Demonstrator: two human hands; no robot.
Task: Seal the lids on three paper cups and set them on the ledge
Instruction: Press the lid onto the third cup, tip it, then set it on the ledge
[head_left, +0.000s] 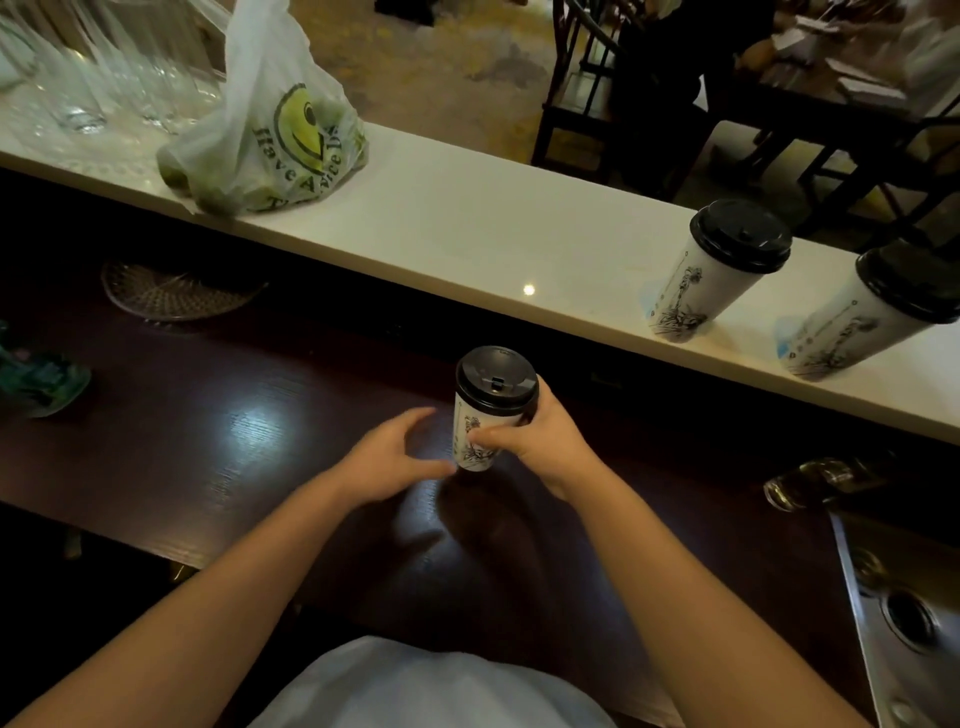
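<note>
third cup: the last paper cup (480, 426) stands upright on the dark table (260, 431), its long axis vertical, black lid (496, 378) on top and looking seated, though whether the rim is pressed down all round cannot be told.
right hand: the right hand (540, 439) is wrapped around the cup's right side and front, fingers closed on the paper wall just under the lid.
left hand: the left hand (397, 454) is open and holds nothing, fingers spread, just beside the cup's left base, perhaps brushing it.
key relation: the ledge (467, 228) lies ahead of the cup and higher, running from far left to near right; the right hand is the nearer one and already has the grip, so the carry looks like up and forward.
cups on ledge: two lidded cups (711, 270) (872, 312) stand near each other at the right end.
free room: bare ledge stretches between those cups and a plastic bag (270, 135) at the left.
progress: two of three placed, by my reading.
nearby: a glass dish (171, 293) sits well left on the table; a metal sink (904, 613) is at the right.
</note>
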